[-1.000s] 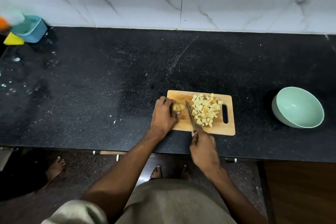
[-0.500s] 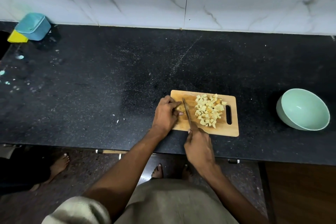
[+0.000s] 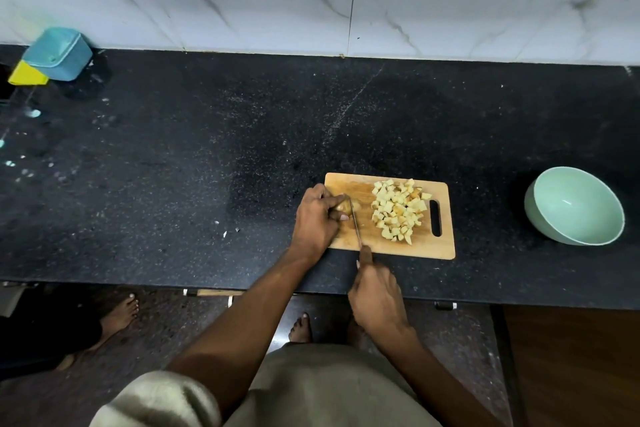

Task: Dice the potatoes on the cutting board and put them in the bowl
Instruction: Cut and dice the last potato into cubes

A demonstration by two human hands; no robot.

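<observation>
Brown-skinned potato piece [image 3: 343, 207] mostly hidden under left grip [image 3: 317, 218], fingers curled round it. Right grip [image 3: 375, 298] clasped wooden-handled knife [image 3: 356, 229]. Pale yellow potato cubes [image 3: 398, 213] heaped on rectangular wooden cutting board [image 3: 440, 248].

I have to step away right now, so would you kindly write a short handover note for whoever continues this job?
Left hand holds the last potato piece at the cutting board's left end.
Right hand grips the knife, blade against that piece.
Done: a pile of diced potato sits near the board's handle slot.
Left: finish dicing the piece, then move all the dice into the green bowl, which stands to the right of the board with nothing in it.
</observation>
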